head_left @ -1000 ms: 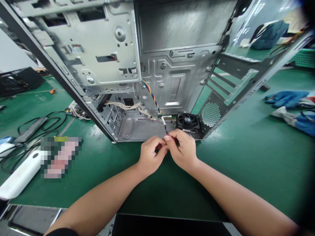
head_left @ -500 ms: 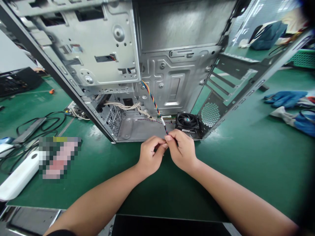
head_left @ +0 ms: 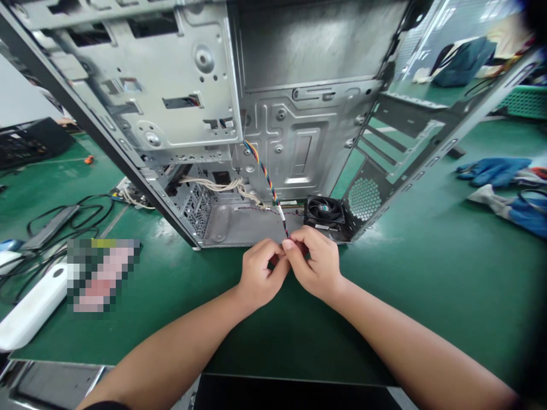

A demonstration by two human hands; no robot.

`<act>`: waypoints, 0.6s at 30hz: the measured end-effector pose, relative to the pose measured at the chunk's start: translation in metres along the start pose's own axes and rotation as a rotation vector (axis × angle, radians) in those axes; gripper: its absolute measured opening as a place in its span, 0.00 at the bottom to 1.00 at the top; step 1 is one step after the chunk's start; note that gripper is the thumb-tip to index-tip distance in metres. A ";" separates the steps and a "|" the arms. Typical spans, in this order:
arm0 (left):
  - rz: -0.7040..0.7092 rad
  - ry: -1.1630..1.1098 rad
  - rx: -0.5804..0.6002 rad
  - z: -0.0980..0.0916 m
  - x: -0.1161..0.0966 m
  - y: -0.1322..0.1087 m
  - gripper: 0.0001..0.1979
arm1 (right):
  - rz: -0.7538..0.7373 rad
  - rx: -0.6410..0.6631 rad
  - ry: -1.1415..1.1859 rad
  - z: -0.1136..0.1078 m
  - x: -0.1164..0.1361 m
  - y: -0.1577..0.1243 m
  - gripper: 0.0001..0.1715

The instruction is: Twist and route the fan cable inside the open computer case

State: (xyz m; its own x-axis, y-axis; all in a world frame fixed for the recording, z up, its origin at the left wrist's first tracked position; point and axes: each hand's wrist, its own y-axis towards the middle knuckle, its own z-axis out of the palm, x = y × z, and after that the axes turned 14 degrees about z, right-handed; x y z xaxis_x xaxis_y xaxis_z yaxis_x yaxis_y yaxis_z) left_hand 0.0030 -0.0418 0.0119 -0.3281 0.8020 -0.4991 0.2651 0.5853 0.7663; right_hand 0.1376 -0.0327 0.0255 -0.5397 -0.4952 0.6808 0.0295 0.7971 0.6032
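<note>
A twisted multicolour cable (head_left: pixel 267 175) comes out from behind the metal drive cage (head_left: pixel 188 62) of an open computer case (head_left: pixel 346 108). It runs down to my two hands, which meet just in front of the case's lower edge. Thumb and fingers of my right hand (head_left: pixel 315 257) pinch the cable's lower end. My left hand (head_left: pixel 262 270) is closed right beside it, its fingertips pinching at the same end. The cable's tip is hidden between the fingers. A black fan (head_left: pixel 323 210) sits in the case behind my right hand.
Pale bundled wires (head_left: pixel 213 183) hang inside the case at the left. On the green table (head_left: pixel 427 273) lie blue-and-white gloves (head_left: pixel 496 169) to the right. A white power strip (head_left: pixel 34 307), black cables (head_left: pixel 64 228) and a blurred-out item (head_left: pixel 105 276) lie to the left.
The cable's lower end and my right thumb have shifted slightly left and down. Both hands stay together at the cable's end.
</note>
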 end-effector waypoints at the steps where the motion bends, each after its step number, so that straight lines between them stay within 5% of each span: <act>1: 0.007 0.009 -0.004 0.000 0.000 0.000 0.12 | 0.003 0.004 0.005 0.000 0.000 0.000 0.09; 18: -0.078 -0.013 0.019 -0.001 0.001 0.000 0.10 | 0.116 0.005 0.040 -0.001 0.002 -0.001 0.12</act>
State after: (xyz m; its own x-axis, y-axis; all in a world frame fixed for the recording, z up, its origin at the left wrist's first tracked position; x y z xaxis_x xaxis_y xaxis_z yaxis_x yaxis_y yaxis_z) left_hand 0.0022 -0.0408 0.0117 -0.3367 0.7556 -0.5619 0.2563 0.6478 0.7175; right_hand 0.1369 -0.0344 0.0267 -0.4987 -0.4131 0.7620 0.0859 0.8513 0.5177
